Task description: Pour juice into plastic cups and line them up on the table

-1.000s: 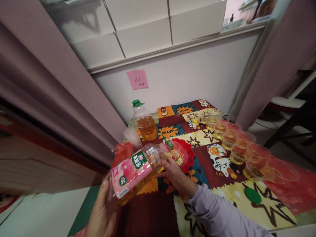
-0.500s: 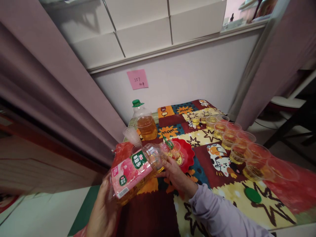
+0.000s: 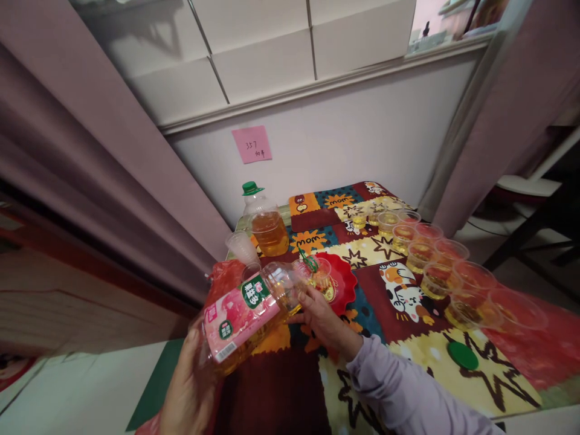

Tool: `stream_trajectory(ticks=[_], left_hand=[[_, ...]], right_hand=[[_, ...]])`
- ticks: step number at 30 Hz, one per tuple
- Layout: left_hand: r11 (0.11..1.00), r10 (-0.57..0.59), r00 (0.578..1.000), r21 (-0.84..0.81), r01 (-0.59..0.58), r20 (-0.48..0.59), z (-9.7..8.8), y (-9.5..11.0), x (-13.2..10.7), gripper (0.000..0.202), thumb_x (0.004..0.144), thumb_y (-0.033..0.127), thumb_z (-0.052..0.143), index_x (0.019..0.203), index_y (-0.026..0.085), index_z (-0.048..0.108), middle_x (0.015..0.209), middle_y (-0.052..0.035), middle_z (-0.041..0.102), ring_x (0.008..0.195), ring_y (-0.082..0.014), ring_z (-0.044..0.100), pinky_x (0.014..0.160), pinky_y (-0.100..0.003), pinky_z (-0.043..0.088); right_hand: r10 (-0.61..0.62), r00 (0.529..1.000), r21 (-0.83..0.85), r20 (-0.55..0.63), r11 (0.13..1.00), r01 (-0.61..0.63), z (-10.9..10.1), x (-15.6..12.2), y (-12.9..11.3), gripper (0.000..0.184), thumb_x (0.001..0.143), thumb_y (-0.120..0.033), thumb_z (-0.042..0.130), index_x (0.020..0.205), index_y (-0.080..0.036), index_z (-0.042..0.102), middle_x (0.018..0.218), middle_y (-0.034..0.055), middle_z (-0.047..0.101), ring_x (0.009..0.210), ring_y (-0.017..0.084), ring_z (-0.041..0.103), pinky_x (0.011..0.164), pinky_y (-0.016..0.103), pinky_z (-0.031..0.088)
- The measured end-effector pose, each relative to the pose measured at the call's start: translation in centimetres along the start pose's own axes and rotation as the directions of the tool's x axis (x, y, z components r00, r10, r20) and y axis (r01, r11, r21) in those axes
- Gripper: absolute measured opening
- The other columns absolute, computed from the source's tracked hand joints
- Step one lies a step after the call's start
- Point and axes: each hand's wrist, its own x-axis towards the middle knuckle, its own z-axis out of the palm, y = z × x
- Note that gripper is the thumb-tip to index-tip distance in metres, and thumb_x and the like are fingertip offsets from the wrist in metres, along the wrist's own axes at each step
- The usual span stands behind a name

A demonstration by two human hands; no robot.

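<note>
1. nearest us, at the left, our left grip (image 3: 190, 374) is clamped on the base end of a clear plastic bottle (image 3: 240, 314) with a pink label.
2. we hold that bottle tilted above the near left of the surface (image 3: 564, 396), its neck end pointing right and far, amber liquid inside.
3. our right grip (image 3: 322, 314), beyond a lilac sleeve (image 3: 403, 380), is closed around the bottle near its neck.
4. near right, we see a green cap (image 3: 463, 355) flat on a patterned mat (image 3: 492, 396).
5. just beyond our right grip is a red plate (image 3: 348, 290); we cannot tell where the bottle's mouth sits.
6. at the right, we have clear cups (image 3: 435, 283) lined up from near to far, many with yellow liquid.
7. far left, we see a leaning cup stack (image 3: 241, 246) beside an upright second bottle (image 3: 270, 234).
8. farthest, we see a pink note (image 3: 251, 145) on the wall (image 3: 344, 133).
</note>
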Motion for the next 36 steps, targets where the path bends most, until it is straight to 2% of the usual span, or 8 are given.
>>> stream_trajectory(ticks=[5, 10, 16, 20, 25, 32, 36], left_hand=[[1.0, -0.006, 1.0, -0.013, 0.006, -0.005, -0.03, -0.2, 0.15, 0.078, 0.056, 0.064, 0.11, 0.119, 0.026, 0.088, 0.134, -0.0062, 0.088, 0.134, -0.043, 0.079, 0.088, -0.042, 0.074], [1.0, -0.018, 1.0, -0.024, 0.018, -0.015, 0.02, -0.24, 0.12, 0.078, 0.059, 0.064, 0.109, 0.124, 0.027, 0.088, 0.138, -0.007, 0.087, 0.134, -0.0432, 0.078, 0.087, -0.042, 0.074], [1.0, 0.004, 1.0, -0.021, -0.005, -0.016, -0.13, -0.37, 0.24, 0.079, 0.061, 0.066, 0.108, 0.126, 0.026, 0.088, 0.141, -0.007, 0.086, 0.14, -0.043, 0.075, 0.09, -0.041, 0.074], [1.0, -0.009, 1.0, -0.009, 0.009, -0.021, -0.26, -0.41, 0.2, 0.082, 0.058, 0.067, 0.109, 0.127, 0.027, 0.088, 0.139, -0.0061, 0.087, 0.137, -0.0431, 0.077, 0.087, -0.042, 0.074], [1.0, -0.009, 1.0, -0.018, 0.008, -0.02, -0.02, -0.31, 0.13, 0.08, 0.057, 0.066, 0.109, 0.123, 0.026, 0.088, 0.138, -0.0067, 0.087, 0.137, -0.0435, 0.077, 0.087, -0.042, 0.074], [1.0, -0.009, 1.0, -0.002, 0.008, -0.023, -0.01, -0.32, 0.08, 0.075, 0.061, 0.068, 0.106, 0.121, 0.027, 0.089, 0.136, -0.0075, 0.088, 0.138, -0.046, 0.076, 0.091, -0.046, 0.074], [1.0, -0.009, 1.0, 0.006, 0.009, -0.029, -0.04, -0.25, 0.04, 0.078, 0.059, 0.068, 0.107, 0.123, 0.027, 0.089, 0.136, -0.0072, 0.088, 0.14, -0.0455, 0.075, 0.088, -0.043, 0.074]], right_hand=[[0.003, 1.0, -0.009, -0.004, 1.0, -0.003, -0.31, 0.09, 0.2, 0.068, 0.092, -0.063, 0.094, 0.149, -0.032, 0.071, 0.15, 0.0094, 0.076, 0.129, 0.03, 0.078, 0.081, 0.034, 0.073], [0.0, 1.0, -0.012, 0.003, 1.0, 0.0, -0.24, 0.04, 0.13, 0.067, 0.093, -0.063, 0.093, 0.147, -0.031, 0.072, 0.144, 0.0088, 0.078, 0.125, 0.029, 0.079, 0.081, 0.034, 0.073], [0.004, 1.0, -0.012, 0.003, 1.0, -0.004, -0.11, 0.0, 0.09, 0.074, 0.091, -0.064, 0.094, 0.153, -0.032, 0.068, 0.157, 0.0096, 0.072, 0.13, 0.031, 0.078, 0.08, 0.035, 0.074], [0.009, 1.0, -0.007, 0.013, 1.0, -0.009, -0.15, -0.04, 0.06, 0.071, 0.093, -0.062, 0.094, 0.153, -0.031, 0.069, 0.155, 0.0093, 0.073, 0.127, 0.028, 0.079, 0.083, 0.034, 0.074], [0.01, 1.0, -0.012, 0.023, 1.0, -0.01, -0.17, -0.06, -0.04, 0.072, 0.094, -0.062, 0.093, 0.155, -0.032, 0.067, 0.159, 0.0098, 0.072, 0.131, 0.03, 0.077, 0.084, 0.037, 0.075], [0.003, 1.0, -0.02, 0.003, 1.0, -0.003, -0.18, 0.06, 0.16, 0.073, 0.092, -0.066, 0.093, 0.152, -0.032, 0.069, 0.154, 0.0097, 0.075, 0.131, 0.032, 0.078, 0.082, 0.037, 0.074], [-0.004, 1.0, -0.021, 0.013, 1.0, 0.004, -0.17, 0.01, 0.12, 0.07, 0.092, -0.065, 0.093, 0.149, -0.032, 0.071, 0.146, 0.0086, 0.077, 0.126, 0.029, 0.079, 0.083, 0.035, 0.074]])
